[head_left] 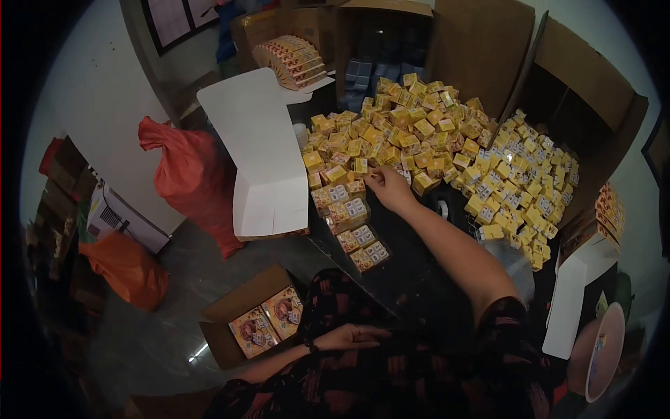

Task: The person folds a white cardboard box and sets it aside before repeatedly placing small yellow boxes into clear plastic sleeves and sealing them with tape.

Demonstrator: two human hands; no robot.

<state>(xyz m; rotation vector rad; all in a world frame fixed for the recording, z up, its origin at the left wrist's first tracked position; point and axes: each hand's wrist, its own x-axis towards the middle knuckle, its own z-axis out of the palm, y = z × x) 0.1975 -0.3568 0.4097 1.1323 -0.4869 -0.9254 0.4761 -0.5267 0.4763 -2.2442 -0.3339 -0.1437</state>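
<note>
My right hand (391, 190) reaches over the dark table, its fingers closed at a small yellow box (356, 188) at the far end of the neat rows. Part of that grip is hidden by the hand itself. Toward me, small boxes with printed white faces (354, 236) stand side by side in blocks. Just beyond my fingers begins a large heap of loose yellow boxes (398, 126). My left hand (349, 336) lies on my lap, fingers stretched out and holding nothing.
An open white carton (272, 202) stands left of the rows. Below it, a brown carton (223, 302) holds printed packs (283, 312). A second heap of small boxes (520, 174) lies right, near a pink basin (593, 353). Red (185, 174) and orange (129, 269) bags sit left.
</note>
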